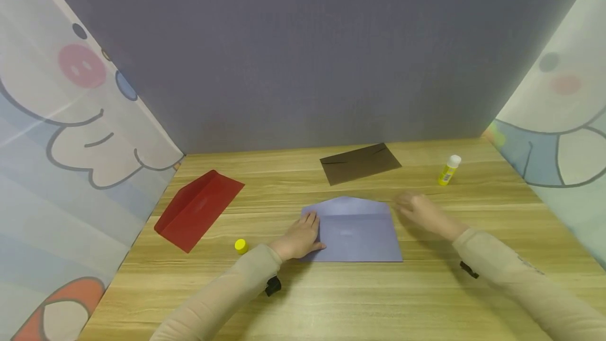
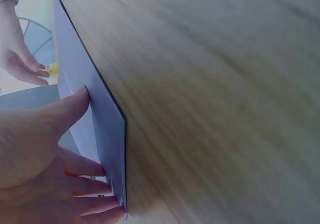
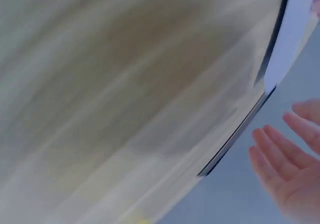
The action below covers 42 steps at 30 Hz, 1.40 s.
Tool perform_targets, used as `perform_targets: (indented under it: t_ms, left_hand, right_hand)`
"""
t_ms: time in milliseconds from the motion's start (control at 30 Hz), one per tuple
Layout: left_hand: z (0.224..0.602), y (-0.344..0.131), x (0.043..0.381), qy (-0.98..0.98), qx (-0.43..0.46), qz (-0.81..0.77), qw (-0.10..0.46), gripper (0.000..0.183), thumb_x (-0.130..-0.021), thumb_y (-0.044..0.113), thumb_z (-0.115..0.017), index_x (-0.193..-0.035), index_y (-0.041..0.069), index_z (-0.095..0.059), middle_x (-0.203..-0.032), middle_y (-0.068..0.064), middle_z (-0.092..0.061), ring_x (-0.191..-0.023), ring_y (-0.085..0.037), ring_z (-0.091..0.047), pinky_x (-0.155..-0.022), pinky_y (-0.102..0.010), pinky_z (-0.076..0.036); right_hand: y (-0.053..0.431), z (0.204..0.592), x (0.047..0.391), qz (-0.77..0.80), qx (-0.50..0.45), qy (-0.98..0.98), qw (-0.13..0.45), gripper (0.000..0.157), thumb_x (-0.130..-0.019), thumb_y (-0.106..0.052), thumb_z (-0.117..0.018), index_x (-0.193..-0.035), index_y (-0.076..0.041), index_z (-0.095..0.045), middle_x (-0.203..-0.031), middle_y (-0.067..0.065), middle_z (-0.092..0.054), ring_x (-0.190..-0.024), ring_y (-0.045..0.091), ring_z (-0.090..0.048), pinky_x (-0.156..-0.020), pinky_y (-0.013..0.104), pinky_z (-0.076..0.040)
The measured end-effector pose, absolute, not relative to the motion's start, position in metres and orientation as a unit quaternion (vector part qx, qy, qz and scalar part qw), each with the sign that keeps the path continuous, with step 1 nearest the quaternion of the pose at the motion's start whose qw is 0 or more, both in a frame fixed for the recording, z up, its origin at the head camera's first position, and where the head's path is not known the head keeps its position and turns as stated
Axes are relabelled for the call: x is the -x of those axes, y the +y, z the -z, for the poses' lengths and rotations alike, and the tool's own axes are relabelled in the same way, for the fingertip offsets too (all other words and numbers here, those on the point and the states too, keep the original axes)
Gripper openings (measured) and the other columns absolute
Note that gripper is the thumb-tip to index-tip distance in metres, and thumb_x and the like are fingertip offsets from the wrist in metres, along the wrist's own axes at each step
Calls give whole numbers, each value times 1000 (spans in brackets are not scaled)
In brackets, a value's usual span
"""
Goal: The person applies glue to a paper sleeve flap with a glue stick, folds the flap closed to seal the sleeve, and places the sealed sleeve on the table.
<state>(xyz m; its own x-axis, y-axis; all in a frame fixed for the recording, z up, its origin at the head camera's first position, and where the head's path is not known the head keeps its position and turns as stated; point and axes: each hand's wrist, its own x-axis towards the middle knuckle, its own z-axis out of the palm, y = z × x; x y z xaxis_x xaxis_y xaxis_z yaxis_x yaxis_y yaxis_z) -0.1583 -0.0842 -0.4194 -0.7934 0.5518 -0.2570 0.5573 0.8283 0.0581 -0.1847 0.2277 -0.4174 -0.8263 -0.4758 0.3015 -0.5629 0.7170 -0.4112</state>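
1. Angled in from the lower left, with the left hand (image 1: 299, 237) palm down over the left edge of the lilac envelope (image 1: 360, 238).
2. Touching the paper there with nearly straight left fingers, slightly apart, pointing away from the body; thumb spread well off to the right. Not clamped on anything.
3. Angled in from the lower right, with the right hand (image 1: 423, 214) just beside the envelope's upper right corner, apart from the left.
4. Loosely bent in the right fingers, partly apart in the right wrist view, around nothing visible.
5. Flat on the table (image 1: 331, 304) between both hands, as to the lilac envelope, flap open toward the grey wall (image 1: 322, 51).
6. Beyond it, near the wall, a dark envelope (image 1: 360, 164); off to the left, a red envelope (image 1: 199, 212) and a yellow cap (image 1: 241, 247); upright past the right hand, a glue stick (image 1: 447, 171).
7. Covered by the left hand, part of the lilac left edge; cut off by the frame, both sleeves (image 1: 502, 259).
8. Blurred in the head view, the right fingertips; hard to separate one from another.
9. Cut off at the right border of the right wrist view, the right hand; too smeared to name at the bottom, a yellow smudge (image 3: 142, 221).
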Motion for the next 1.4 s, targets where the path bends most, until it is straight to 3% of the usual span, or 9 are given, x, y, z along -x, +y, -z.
perform_targets:
  t_ms: [367, 467, 533, 667, 767, 967, 1067, 1300, 1400]
  left_hand:
    - [420, -85, 158, 947, -296, 16, 128, 72, -87, 44, -48, -133, -9, -30, -140, -23, -25, -129, -33, -24, -105, -38, -24]
    - [418, -85, 158, 947, -295, 18, 129, 72, -87, 44, -48, -133, -8, -30, -140, -23, -25, -129, -32, -24, -104, -38, -24]
    - [417, -85, 158, 946, -296, 18, 129, 71, -87, 44, -48, -133, -8, -30, -140, -23, -25, -129, -32, -24, -104, -38, -24]
    - [416, -84, 158, 946, -297, 19, 129, 71, -87, 44, -47, -133, -8, -30, -140, -23, -25, -129, -32, -24, -104, -38, -24]
    - [416, -84, 158, 946, -296, 21, 128, 71, -87, 44, -47, -133, -8, -30, -140, -22, -25, -129, -32, -24, -104, -38, -25]
    - [415, -84, 157, 946, -298, 29, 127, 71, -87, 45, -46, -133, -8, -30, -140, -22, -25, -129, -32, -24, -104, -38, -25]
    - [416, -84, 157, 946, -298, 30, 126, 72, -88, 45, -46, -133, -8, -29, -140, -22, -24, -129, -32, -24, -104, -38, -25]
    - [418, -85, 158, 947, -293, 15, 131, 71, -88, 44, -46, -134, -7, -28, -141, -22, -22, -130, -31, -22, -104, -38, -24]
    - [419, -85, 158, 947, -291, 14, 135, 72, -88, 44, -46, -134, -7, -28, -142, -21, -21, -130, -31, -21, -105, -38, -24]
  right_hand:
    - [269, 406, 200, -356, -130, -916, 128, 19, -84, 6, -50, -99, 17, -54, -93, 36, -56, -77, 45, -57, -64, 47, -50]
    - [278, 404, 202, -367, -107, -913, 140, 20, -86, 4, -47, -99, 17, -54, -93, 37, -55, -78, 47, -57, -61, 37, -52]
    - [284, 404, 203, -372, -91, -913, 144, 21, -87, 3, -46, -100, 17, -55, -94, 36, -56, -80, 47, -56, -62, 37, -52]
    - [297, 406, 204, -372, -45, -915, 153, 23, -87, -1, -47, -101, 15, -56, -95, 35, -56, -70, 13, -58, -61, 19, -45]
    - [302, 407, 204, -379, 0, -914, 147, 26, -87, -4, -46, -102, 16, -54, -97, 34, -55, -72, 4, -49, -58, 12, -37]
    - [307, 408, 206, -413, 67, -900, 123, 35, -89, -9, -40, -110, 18, -46, -104, 36, -49, -90, 40, -49, -58, 13, -35]
    - [308, 409, 208, -433, 88, -889, 120, 41, -88, -10, -39, -115, 20, -38, -108, 36, -46, -93, 40, -47, -58, 11, -35]
    - [309, 410, 213, -458, 128, -873, 111, 50, -86, -12, -43, -126, 13, -25, -111, 25, -43, -89, 23, -44, -57, 10, -37]
    - [309, 410, 216, -470, 131, -867, 99, 55, -88, -14, -45, -129, 12, -20, -116, 29, -38, -96, 30, -43, -59, 11, -39]
